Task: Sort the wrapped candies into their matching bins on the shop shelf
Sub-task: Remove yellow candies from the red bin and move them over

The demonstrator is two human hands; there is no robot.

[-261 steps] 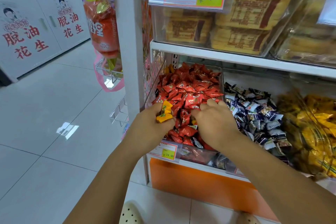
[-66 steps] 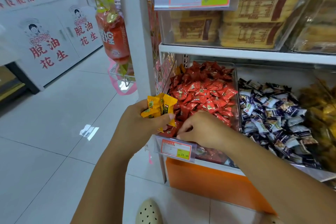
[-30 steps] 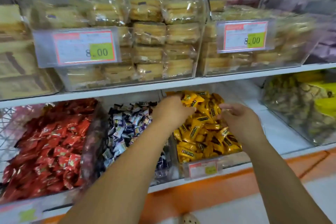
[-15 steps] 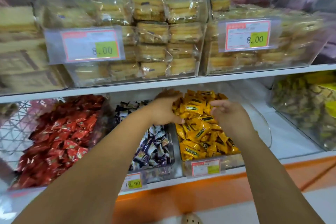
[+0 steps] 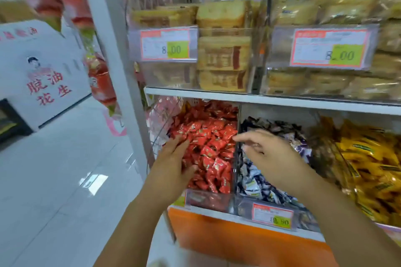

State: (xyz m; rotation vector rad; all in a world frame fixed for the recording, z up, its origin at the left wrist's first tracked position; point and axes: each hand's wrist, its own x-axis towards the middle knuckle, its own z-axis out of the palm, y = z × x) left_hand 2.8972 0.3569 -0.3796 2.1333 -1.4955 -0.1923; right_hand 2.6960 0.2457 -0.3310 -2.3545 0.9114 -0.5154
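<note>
On the lower shelf (image 5: 238, 219) three clear bins stand side by side. The left bin (image 5: 208, 199) is heaped with red candies (image 5: 212, 134), the middle bin (image 5: 244, 206) holds dark blue and white candies (image 5: 256, 182) and carries a price tag (image 5: 272, 215) on its front, and the right bin (image 5: 325, 151) is full of yellow candies (image 5: 373, 158). Above them the upper shelf (image 5: 282, 102) carries clear boxes stacked with packaged cakes (image 5: 223, 56), each box fronted by a tag reading 8.00 (image 5: 167, 44). The left hand (image 5: 173, 165) lies in the left bin with its fingers straight and close together, palm side against the red candies at the pile's left edge and thumb spread toward the middle of the heap; it grips nothing, only touching and pressing the wrappers. The right hand (image 5: 275, 156) hovers over the middle bin, just beside the wall it shares with the left bin, its fingers relaxed and loosely spread, the forefinger stretched out so that its tip reaches over the red candies. No candy shows between its fingers, though its palm faces down and is hidden from the head camera. The two hands are apart, with the red pile between them. Left of the shelf post, red hanging packets (image 5: 102, 84) dangle over a pale tiled floor (image 5: 54, 169); much of this side is blurred.
</note>
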